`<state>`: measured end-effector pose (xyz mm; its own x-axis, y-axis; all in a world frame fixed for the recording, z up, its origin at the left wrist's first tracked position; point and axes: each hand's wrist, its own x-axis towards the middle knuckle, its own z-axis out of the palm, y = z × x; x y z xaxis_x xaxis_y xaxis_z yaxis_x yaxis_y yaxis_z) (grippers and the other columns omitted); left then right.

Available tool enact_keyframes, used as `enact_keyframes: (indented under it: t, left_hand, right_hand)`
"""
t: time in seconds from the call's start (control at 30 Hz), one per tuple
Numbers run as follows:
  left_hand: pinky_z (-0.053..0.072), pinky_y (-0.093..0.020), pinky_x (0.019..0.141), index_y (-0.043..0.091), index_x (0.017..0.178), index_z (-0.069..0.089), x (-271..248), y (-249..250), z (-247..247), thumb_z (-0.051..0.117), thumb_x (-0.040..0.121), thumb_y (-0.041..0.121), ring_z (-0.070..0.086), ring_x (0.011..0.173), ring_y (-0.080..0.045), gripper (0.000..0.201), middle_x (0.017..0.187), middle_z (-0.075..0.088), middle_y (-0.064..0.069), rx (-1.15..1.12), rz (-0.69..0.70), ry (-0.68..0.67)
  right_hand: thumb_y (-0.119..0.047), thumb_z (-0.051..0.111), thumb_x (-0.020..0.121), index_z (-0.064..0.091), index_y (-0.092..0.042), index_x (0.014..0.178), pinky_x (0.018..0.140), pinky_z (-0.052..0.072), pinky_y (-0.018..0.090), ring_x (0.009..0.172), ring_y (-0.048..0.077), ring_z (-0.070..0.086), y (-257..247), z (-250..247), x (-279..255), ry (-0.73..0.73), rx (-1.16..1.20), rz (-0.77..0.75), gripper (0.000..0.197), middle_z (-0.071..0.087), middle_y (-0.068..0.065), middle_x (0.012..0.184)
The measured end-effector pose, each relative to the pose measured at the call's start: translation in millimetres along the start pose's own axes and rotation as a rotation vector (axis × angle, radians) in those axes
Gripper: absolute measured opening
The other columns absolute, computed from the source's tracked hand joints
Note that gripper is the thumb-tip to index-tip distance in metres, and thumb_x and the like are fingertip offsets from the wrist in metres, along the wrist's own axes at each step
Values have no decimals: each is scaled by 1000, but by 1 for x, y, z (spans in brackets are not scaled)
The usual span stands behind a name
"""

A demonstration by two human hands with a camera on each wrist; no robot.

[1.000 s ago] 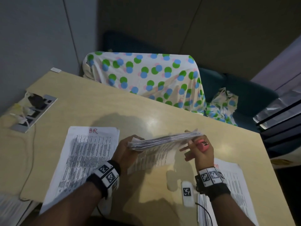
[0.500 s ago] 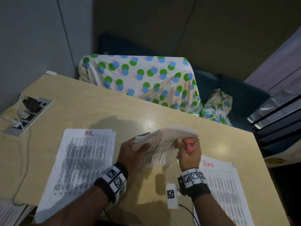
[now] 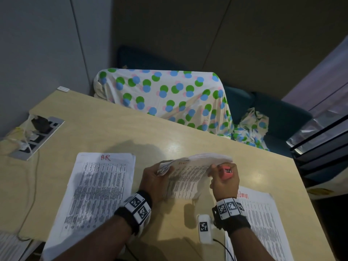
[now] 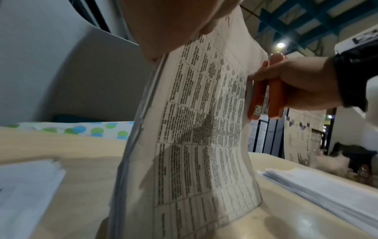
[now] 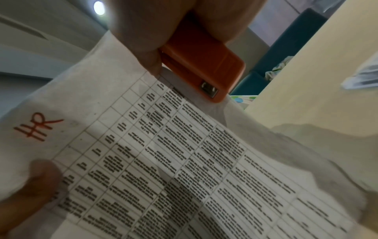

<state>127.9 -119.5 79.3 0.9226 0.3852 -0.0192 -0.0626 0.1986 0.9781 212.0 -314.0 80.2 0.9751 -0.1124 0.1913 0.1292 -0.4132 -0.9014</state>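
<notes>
Print on the held sheets is unreadably blurred. The left hand has its fingers hidden behind them. The stapler is mostly covered by the right hand. The picture's bottom edge cuts off the Admin pile.

Dim room; ceiling lamp overhead, glare spot on table; papers blurred close-up, edges warped.

A big tan table fills the near part. On its left side lies a pile of papers with "HR" in red on top. On the near right lies another pile with "Admin" in red. A grey plug box sits at the far left, and a thin cord runs from it toward the near side. Behind the table, a white cloth with green and blue dots covers a chair, next to a dark blue seat.
</notes>
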Motion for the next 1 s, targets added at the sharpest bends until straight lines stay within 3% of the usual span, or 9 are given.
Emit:
enact_keyframes:
  t: [0.2, 0.3, 0.4, 0.47, 0.57, 0.67, 0.8, 0.9, 1.0]
  left_hand:
    - [57, -19, 64, 20, 88, 75, -1, 0, -4, 50, 91, 2, 70, 76, -14, 31, 85, 73, -1, 32, -44, -127]
    - [53, -19, 69, 35, 85, 68, 4, -9, -8, 56, 89, 4, 68, 82, -12, 33, 83, 71, 8, 119, -98, -64]
    - [51, -29, 74, 26, 85, 69, 8, -16, -8, 61, 85, 8, 63, 81, -19, 20, 71, 66, 11, 240, -81, -23]
    - [53, -20, 67, 32, 86, 68, 5, -7, -3, 63, 85, 21, 67, 75, -4, 12, 70, 70, 18, 257, 11, -44]
    - [45, -5, 46, 41, 76, 54, 3, 10, 1, 42, 78, 51, 60, 62, 17, 16, 58, 62, 18, 372, 119, 10]
    - [46, -9, 45, 26, 69, 56, 10, 10, 4, 43, 82, 50, 60, 55, 6, 30, 63, 57, 14, 433, 114, 49]
    - [50, -18, 48, 7, 71, 60, 18, 5, 7, 55, 91, 19, 60, 56, -12, 24, 61, 62, 0, 456, 147, 81]
    - [56, -30, 48, 9, 69, 60, 18, 3, 11, 55, 88, 33, 62, 54, -17, 32, 61, 65, -7, 438, 236, 44]
    - [42, -12, 43, 23, 68, 56, 14, 8, 15, 46, 87, 50, 55, 47, -6, 35, 55, 57, 9, 401, 382, -5]
  right_hand:
    - [-32, 69, 81, 50, -28, 78, 58, 54, 59, 62, 39, 64, -7, -5, 3, -8, -15, 8, 19, 66, 17, 72]
    - [-25, 70, 81, 50, -26, 76, 59, 55, 59, 56, 38, 63, -10, -4, 8, 43, 12, 23, 20, 67, 16, 65]
    - [-39, 67, 75, 51, -30, 76, 59, 55, 59, 58, 39, 63, -3, -3, 10, 34, 14, 34, 19, 68, 18, 73]
    - [-40, 68, 77, 52, -32, 80, 63, 57, 56, 61, 35, 64, -6, -4, 9, 29, -39, 32, 18, 68, 13, 76]
    - [-17, 71, 83, 60, -32, 99, 78, 59, 32, 77, 4, 65, -19, -10, 8, 129, -17, -39, 24, 70, 11, 98]
    - [-21, 71, 79, 58, -44, 94, 76, 57, 56, 89, 32, 67, -38, -18, 10, 220, 84, -156, 30, 68, 10, 109]
    - [-13, 69, 82, 57, -28, 87, 66, 52, 68, 84, 49, 65, -75, -21, 9, 220, 291, -293, 21, 69, 15, 101]
    - [4, 61, 89, 52, -19, 86, 59, 60, 40, 75, 27, 72, -112, -15, 8, 127, 502, -365, 25, 71, 1, 85]
    - [5, 53, 89, 49, -11, 85, 56, 58, 32, 60, 20, 69, -144, 0, 5, -31, 775, -273, 18, 67, 0, 64]
